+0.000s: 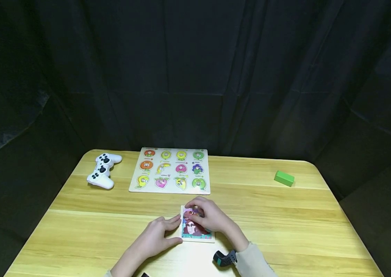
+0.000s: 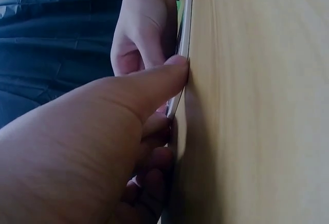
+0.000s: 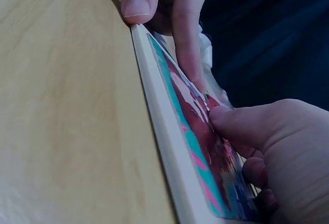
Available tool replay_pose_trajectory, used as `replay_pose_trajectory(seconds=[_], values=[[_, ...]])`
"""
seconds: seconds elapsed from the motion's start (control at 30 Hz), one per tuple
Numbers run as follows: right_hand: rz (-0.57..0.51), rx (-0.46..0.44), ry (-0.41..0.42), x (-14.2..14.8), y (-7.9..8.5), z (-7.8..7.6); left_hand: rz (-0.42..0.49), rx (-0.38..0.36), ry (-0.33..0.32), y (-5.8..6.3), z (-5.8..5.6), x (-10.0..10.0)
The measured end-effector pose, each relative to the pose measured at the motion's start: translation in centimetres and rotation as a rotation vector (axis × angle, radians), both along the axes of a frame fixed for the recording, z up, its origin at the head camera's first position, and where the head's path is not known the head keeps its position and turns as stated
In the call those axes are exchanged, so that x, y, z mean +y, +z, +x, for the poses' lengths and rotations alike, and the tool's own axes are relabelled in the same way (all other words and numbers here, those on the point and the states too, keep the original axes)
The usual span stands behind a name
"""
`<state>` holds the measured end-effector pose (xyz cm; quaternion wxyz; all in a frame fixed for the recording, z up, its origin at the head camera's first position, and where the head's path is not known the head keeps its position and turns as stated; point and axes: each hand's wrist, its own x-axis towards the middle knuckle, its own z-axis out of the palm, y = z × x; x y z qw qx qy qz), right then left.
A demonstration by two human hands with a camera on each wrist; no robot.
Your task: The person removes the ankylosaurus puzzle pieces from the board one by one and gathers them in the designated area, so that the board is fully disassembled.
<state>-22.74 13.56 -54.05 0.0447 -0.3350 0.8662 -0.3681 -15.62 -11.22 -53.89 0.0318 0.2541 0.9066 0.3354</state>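
Observation:
A small picture puzzle [image 1: 195,231] with a reddish dinosaur lies in a pale frame near the table's front. My left hand [image 1: 155,239] holds the frame at its lower left corner, thumb at the near edge and fingers along the left side. Over the upper part of the picture, my right hand [image 1: 213,216] pinches a puzzle piece between its thumb and curled fingers; those fingers hide much of it. In the right wrist view, the right thumb [image 3: 241,124] lies on the picture. The left thumb [image 2: 167,77] touches the frame's edge in the left wrist view.
Behind the puzzle lies a white fruit peg board [image 1: 169,188]. A white game controller [image 1: 102,171] is at the back left, and a green block [image 1: 284,178] at the back right. A dark strap [image 1: 224,258] is by the right wrist. Black curtains [image 1: 195,77] enclose the wooden table [image 1: 303,231].

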Motion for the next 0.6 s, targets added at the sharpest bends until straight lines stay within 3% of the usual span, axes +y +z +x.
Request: replay_pose_trajectory(seconds=[0.6], values=[[-0.028, 0.049, 0.008, 0.38, -0.6, -0.03, -0.002, -0.034, 0.021, 0.01, 0.1, 0.25]])
